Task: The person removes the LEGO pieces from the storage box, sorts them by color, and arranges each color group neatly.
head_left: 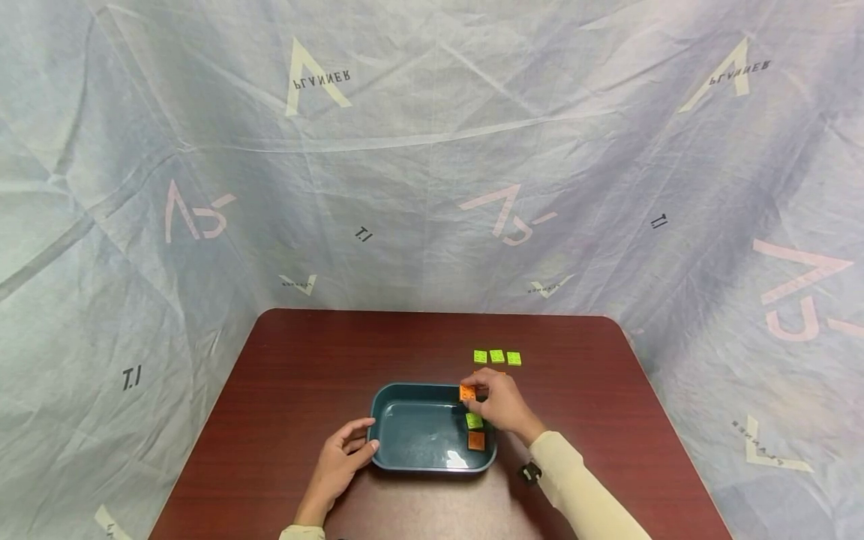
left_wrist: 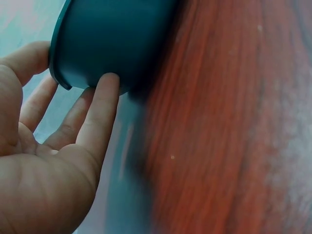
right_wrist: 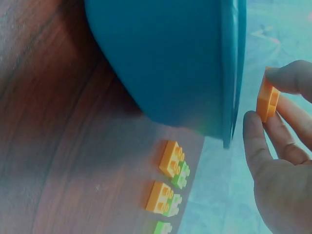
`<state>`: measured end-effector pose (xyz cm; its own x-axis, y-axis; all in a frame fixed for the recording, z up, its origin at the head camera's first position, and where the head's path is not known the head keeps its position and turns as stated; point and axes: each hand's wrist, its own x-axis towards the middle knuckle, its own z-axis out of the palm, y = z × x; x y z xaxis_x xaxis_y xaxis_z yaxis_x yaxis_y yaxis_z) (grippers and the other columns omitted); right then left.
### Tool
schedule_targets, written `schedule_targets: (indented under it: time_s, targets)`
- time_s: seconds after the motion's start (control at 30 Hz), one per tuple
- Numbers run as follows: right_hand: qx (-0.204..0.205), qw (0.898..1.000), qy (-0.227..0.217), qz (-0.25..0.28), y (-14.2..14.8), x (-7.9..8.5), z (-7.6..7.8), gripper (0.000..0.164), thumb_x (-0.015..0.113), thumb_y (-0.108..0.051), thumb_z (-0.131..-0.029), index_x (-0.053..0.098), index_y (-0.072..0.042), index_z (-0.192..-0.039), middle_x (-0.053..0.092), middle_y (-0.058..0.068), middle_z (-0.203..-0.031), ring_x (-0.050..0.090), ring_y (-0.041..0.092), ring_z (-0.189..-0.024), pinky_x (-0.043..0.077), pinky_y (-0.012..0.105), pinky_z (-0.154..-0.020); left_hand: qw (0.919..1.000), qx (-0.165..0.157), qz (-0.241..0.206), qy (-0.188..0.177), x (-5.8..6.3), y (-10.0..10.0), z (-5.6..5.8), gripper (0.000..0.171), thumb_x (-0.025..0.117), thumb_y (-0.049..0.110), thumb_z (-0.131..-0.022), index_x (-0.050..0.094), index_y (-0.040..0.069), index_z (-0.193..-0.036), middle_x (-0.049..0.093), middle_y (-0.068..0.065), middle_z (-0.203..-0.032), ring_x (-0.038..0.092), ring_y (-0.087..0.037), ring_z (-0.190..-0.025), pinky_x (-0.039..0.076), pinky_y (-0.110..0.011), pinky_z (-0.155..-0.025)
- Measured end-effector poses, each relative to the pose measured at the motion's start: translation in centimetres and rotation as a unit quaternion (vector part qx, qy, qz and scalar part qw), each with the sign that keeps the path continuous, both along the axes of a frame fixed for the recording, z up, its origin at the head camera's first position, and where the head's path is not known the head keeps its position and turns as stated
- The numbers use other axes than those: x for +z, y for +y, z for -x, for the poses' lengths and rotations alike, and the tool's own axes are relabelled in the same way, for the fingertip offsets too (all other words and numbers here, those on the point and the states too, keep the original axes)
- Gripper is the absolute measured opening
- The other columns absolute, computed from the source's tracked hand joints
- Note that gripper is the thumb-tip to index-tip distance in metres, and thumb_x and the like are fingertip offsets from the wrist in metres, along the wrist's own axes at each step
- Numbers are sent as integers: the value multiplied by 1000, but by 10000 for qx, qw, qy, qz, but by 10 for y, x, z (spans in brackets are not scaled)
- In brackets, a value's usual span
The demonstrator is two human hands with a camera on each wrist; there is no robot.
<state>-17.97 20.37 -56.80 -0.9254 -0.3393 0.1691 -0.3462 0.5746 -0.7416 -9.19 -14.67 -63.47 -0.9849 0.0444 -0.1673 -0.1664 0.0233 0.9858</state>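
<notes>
A dark teal tray [head_left: 432, 471] stands on the table. My left hand [head_left: 343, 454] rests its fingertips against the tray's left end. In the left wrist view, a fairly straight finger [left_wrist: 105, 100] touches the tray's outer wall [left_wrist: 114, 41] and the thumb meets the rim. Above the tray's right end, my right hand [head_left: 502, 405] pinches an orange building block [head_left: 467, 393] between thumb and fingers. The right wrist view shows this orange block [right_wrist: 268, 100] apart from the tray's rim [right_wrist: 234, 73]. Inside the tray lie a green block [head_left: 475, 421] and an orange-brown block [head_left: 475, 441].
Three green blocks [head_left: 496, 356] sit in a row behind the tray's right end. Nearer, orange blocks [head_left: 499, 373] are mostly hidden by my right hand; two orange blocks [right_wrist: 170, 158] show in the right wrist view. Printed cloth [head_left: 432, 210] hangs around the red-brown table [head_left: 304, 360].
</notes>
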Motion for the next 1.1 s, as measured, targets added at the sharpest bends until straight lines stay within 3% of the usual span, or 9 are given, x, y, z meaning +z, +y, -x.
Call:
schedule_targets:
  time_s: [0.17,0.47,0.83,1.1]
  targets:
    - [-276,9994,193,-61,7,3,4,34,89,-2,-82,80,-7,-115,73,0,-111,73,17,-98,63,29,-85,10000,-11,-1,22,1,0,0,48,84,16,-92,69,15,-138,70,-18,-133,70,-27,-115,61,-28,-82]
    - [-657,9974,208,-185,24,12,9,35,89,-6,-83,81,-11,-117,76,2,-117,72,21,-105,64,40,-89,10000,-34,34,-41,5,1,-2,47,82,14,-94,68,13,-139,68,-18,-135,69,-27,-116,62,-28,-83]
    - [-735,9972,54,-107,43,14,21,36,85,-2,-87,78,-7,-123,73,6,-122,74,26,-111,62,45,-95,10000,-61,0,-30,6,2,-3,48,82,16,-94,68,15,-140,68,-18,-135,70,-27,-117,62,-29,-84]
    - [-893,9947,408,-291,62,13,29,35,82,-1,-89,76,-6,-124,73,12,-126,71,34,-117,60,52,-95,10000,-43,-50,12,5,2,-5,48,83,16,-94,68,14,-140,68,-19,-135,70,-30,-117,62,-29,-84]
